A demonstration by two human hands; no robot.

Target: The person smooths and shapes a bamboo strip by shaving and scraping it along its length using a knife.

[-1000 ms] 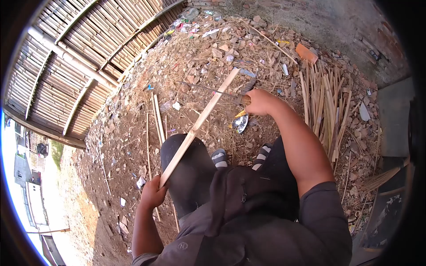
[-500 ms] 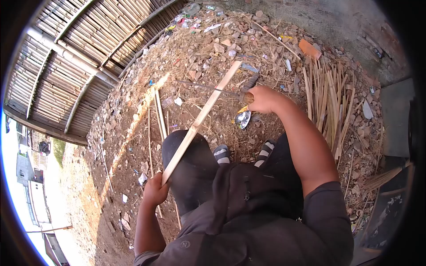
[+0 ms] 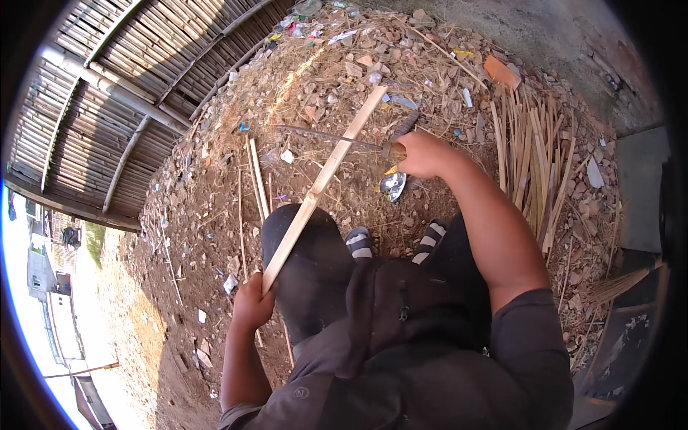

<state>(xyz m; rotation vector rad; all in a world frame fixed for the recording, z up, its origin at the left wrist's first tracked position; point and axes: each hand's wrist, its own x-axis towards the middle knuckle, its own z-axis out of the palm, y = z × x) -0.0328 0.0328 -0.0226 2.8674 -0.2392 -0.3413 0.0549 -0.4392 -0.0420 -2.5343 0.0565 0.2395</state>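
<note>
A long pale strip of split bamboo [image 3: 324, 179] slants up and to the right across my knee. Its lower end is in my left hand [image 3: 253, 302], fingers wrapped round it. My right hand [image 3: 421, 154] is closed on the wooden handle of a long thin blade [image 3: 322, 134]. The blade points left and crosses the strip near its upper end. Whether its edge touches the strip cannot be made out.
A pile of split strips [image 3: 534, 161] lies on the right, below an orange tile piece [image 3: 502, 73]. Loose strips [image 3: 256, 179] lie left of my knee. Rubble and litter cover the ground. A bamboo fence [image 3: 136, 93] stands at upper left, a wall [image 3: 530, 32] at upper right.
The strip's upper end has shifted slightly up and left. My right hand and the blade have moved a little left and up. Both hands keep their hold.
</note>
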